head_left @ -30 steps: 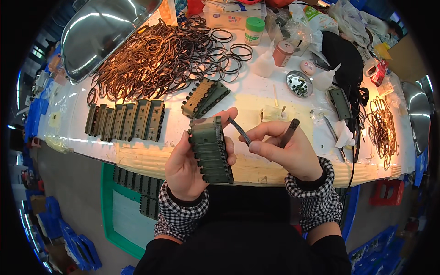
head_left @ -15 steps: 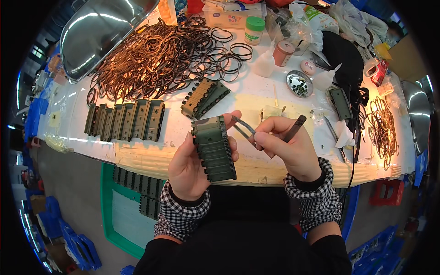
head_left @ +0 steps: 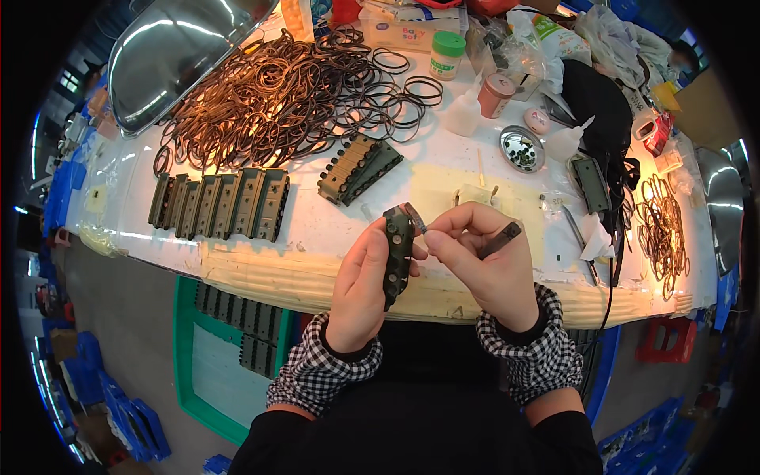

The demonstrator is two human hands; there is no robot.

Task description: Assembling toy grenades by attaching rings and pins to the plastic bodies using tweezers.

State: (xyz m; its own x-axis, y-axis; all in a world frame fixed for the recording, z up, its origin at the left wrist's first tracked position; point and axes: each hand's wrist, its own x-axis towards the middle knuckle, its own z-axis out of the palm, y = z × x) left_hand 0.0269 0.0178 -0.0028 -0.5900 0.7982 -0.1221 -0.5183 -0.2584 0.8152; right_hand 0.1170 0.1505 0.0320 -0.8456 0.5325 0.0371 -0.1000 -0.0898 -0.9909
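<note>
Just turned toy tank [head_left: 391, 265] in curled left hand [head_left: 359, 289], baring wheels [head_left: 397, 240] near band [head_left: 415, 216] pinched in right hand [head_left: 495, 267], alongside dark stick [head_left: 502, 237].

Jar [head_left: 446, 63]: green-lidded, far centre
Canister [head_left: 495, 98]: reddish, nearer, right of jar
Dome [head_left: 170, 67]: shiny, metallic, far left
Bags [head_left: 608, 49]: plastic, crumpled, far right

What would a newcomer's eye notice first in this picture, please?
Probably the big heap of dark loops, spread over the upper left of the white table, with a shiny metal dome at its left. Next, in the middle, the left hand holds a green part, while the right hand pinches a thin strip at its top. A row of similar green pieces stands below the heap.
</note>
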